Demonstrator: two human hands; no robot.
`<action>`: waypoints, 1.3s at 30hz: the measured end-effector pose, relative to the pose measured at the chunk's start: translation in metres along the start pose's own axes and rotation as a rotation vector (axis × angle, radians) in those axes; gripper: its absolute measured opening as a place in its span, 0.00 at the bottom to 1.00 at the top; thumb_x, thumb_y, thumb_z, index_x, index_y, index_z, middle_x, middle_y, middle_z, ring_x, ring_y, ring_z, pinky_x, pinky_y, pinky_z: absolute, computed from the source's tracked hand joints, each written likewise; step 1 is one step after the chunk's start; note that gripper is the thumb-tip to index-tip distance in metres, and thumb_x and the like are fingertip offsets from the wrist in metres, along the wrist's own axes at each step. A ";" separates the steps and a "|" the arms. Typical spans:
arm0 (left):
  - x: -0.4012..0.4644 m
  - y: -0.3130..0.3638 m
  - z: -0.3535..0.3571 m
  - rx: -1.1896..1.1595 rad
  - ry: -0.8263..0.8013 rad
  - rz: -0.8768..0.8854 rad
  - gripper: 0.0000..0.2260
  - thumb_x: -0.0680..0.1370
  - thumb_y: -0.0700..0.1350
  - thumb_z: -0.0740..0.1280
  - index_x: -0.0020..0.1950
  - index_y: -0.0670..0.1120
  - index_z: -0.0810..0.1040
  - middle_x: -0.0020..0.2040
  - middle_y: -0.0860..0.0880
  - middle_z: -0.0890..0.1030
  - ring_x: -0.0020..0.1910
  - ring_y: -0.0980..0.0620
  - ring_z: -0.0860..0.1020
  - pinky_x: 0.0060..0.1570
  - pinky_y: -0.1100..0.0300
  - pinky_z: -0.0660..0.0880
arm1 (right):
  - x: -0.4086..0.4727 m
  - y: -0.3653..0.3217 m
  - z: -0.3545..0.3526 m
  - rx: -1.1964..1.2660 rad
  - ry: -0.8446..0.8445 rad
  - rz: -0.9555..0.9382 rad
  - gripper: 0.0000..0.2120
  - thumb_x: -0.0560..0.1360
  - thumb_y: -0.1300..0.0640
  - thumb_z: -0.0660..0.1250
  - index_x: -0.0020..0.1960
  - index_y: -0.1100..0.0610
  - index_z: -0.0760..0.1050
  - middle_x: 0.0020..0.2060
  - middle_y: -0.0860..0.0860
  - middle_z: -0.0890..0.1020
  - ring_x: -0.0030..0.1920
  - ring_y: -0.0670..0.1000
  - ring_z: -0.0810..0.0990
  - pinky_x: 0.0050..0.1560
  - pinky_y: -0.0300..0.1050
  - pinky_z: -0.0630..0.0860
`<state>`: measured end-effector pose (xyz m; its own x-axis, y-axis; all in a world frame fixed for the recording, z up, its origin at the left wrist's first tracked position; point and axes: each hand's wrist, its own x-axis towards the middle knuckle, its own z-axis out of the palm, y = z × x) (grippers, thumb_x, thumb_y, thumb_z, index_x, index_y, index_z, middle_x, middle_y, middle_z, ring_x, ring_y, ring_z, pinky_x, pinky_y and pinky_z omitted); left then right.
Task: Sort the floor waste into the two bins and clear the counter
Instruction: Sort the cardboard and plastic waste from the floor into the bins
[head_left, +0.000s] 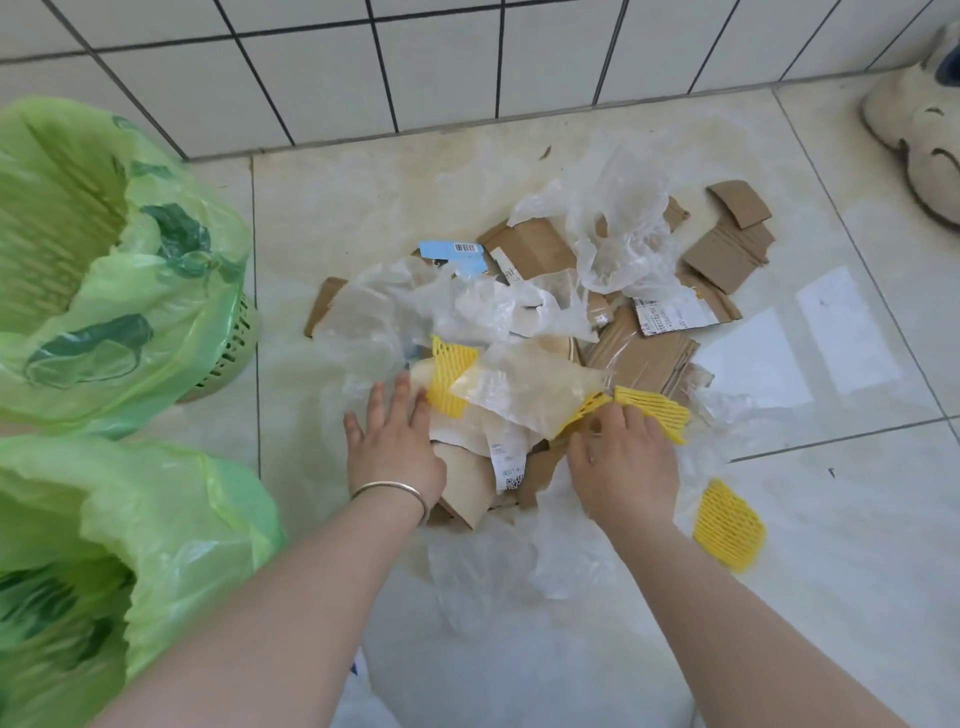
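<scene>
Floor waste (519, 332) litters pale floor tiles (857, 519) by tiled wall (363, 67).

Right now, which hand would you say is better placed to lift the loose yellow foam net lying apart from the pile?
Probably the right hand: the yellow foam net lies just beside its wrist, while the left hand is across the pile.
</scene>
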<state>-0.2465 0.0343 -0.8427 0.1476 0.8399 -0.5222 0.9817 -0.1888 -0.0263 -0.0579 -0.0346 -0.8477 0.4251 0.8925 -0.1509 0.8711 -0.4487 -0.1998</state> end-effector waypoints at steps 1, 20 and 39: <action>0.004 -0.003 -0.002 -0.003 0.023 -0.004 0.32 0.76 0.49 0.59 0.77 0.51 0.48 0.78 0.52 0.40 0.77 0.46 0.42 0.74 0.43 0.47 | -0.003 -0.001 0.002 -0.043 0.042 -0.110 0.11 0.70 0.51 0.59 0.39 0.57 0.75 0.34 0.52 0.78 0.38 0.58 0.77 0.37 0.50 0.71; 0.018 -0.006 0.007 -0.686 0.078 -0.393 0.17 0.75 0.45 0.63 0.63 0.46 0.69 0.62 0.45 0.73 0.58 0.43 0.75 0.51 0.53 0.72 | 0.033 -0.069 0.024 0.413 -0.474 0.008 0.35 0.77 0.52 0.57 0.77 0.46 0.40 0.39 0.56 0.82 0.44 0.59 0.80 0.43 0.50 0.76; 0.029 0.026 0.003 -1.016 -0.069 -0.314 0.03 0.77 0.43 0.64 0.44 0.46 0.73 0.41 0.50 0.78 0.42 0.50 0.74 0.43 0.64 0.66 | 0.050 -0.037 0.017 0.215 -0.356 0.152 0.28 0.75 0.55 0.63 0.72 0.58 0.60 0.65 0.56 0.69 0.65 0.58 0.65 0.67 0.46 0.60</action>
<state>-0.2168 0.0518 -0.8608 -0.1053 0.7406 -0.6637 0.6191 0.5711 0.5390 -0.0732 0.0264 -0.8639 0.4004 0.7609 -0.5105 0.7181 -0.6067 -0.3411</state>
